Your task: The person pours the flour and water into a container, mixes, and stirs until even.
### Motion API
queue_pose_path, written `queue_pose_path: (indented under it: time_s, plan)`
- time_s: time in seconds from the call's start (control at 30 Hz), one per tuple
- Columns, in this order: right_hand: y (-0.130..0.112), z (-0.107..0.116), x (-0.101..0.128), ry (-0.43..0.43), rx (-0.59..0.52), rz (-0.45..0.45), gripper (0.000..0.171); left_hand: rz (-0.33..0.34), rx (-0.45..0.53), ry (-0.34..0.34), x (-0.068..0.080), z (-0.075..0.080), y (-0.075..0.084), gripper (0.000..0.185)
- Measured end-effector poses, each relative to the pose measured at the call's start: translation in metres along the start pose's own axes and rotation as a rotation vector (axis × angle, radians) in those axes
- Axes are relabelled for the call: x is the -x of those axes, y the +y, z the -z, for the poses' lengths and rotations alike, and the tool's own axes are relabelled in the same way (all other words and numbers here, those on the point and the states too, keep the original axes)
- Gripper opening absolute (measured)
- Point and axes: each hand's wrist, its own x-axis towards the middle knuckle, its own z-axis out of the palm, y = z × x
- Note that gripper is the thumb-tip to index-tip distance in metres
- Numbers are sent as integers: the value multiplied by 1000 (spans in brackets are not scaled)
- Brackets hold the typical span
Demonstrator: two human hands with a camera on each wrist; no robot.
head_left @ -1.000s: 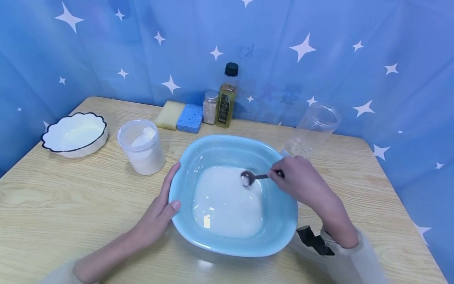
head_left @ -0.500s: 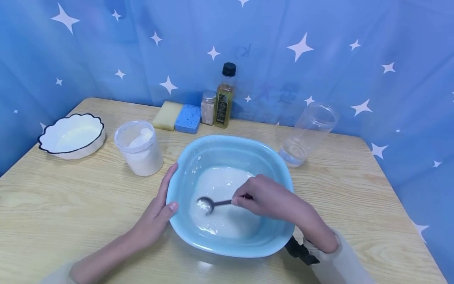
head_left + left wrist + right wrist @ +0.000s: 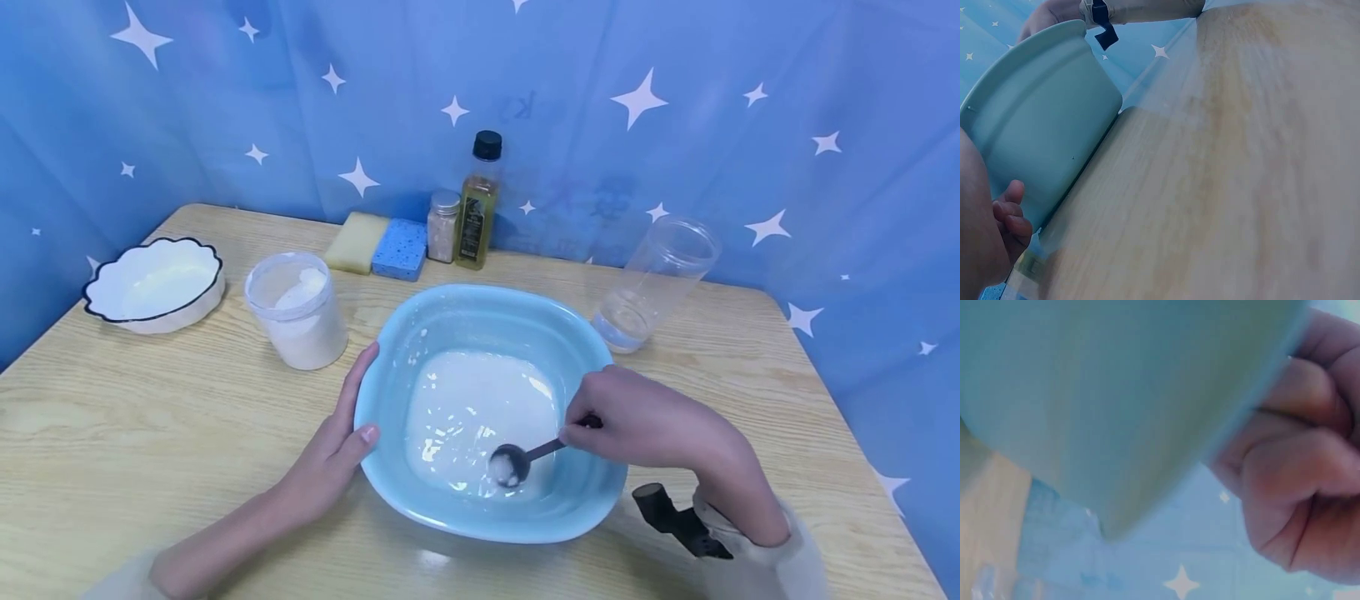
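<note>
A light blue plastic basin [image 3: 487, 304] holding a milky white liquid [image 3: 480, 400] stands on the table in the head view. My left hand [image 3: 330, 462] grips its left side, thumb over the rim. In the left wrist view the fingers [image 3: 1013, 219] curl against the basin's outer wall [image 3: 1054, 125]. My right hand [image 3: 637, 417] holds the handle of a dark round-bowled spoon [image 3: 510, 465] over the right side of the basin. The spoon's bowl is at the liquid near the front, with some white in it. In the right wrist view the basin hides the spoon behind the curled fingers [image 3: 1300, 469].
Left of the basin stand an open tub of white powder [image 3: 303, 321] and a scalloped white dish [image 3: 157, 283]. Behind are a yellow sponge [image 3: 358, 242], a blue sponge [image 3: 401, 248], a small shaker jar [image 3: 443, 227] and an oil bottle [image 3: 478, 208]. A clear empty jar [image 3: 652, 287] stands back right.
My right hand has swept the spoon leftward through the liquid, then back right and toward the front of the basin. The left hand has kept its hold on the rim.
</note>
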Motion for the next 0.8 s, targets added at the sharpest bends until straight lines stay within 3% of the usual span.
queue_pose_path:
  time_s: [0.17,0.3,0.53,0.8]
  plan:
    - [4,7,7,149,166,-160,32,-12,-11,14,0,-1,1,69]
    - [6,6,2,269,270,-209,28,-21,-38,23,0,-2,0,69]
    - [15,-6,-25,445,317,-199,23,-4,-14,8,1,0,-2,68]
    - [16,-25,-47,460,322,-38,18,0,34,-13,1,0,-1,68]
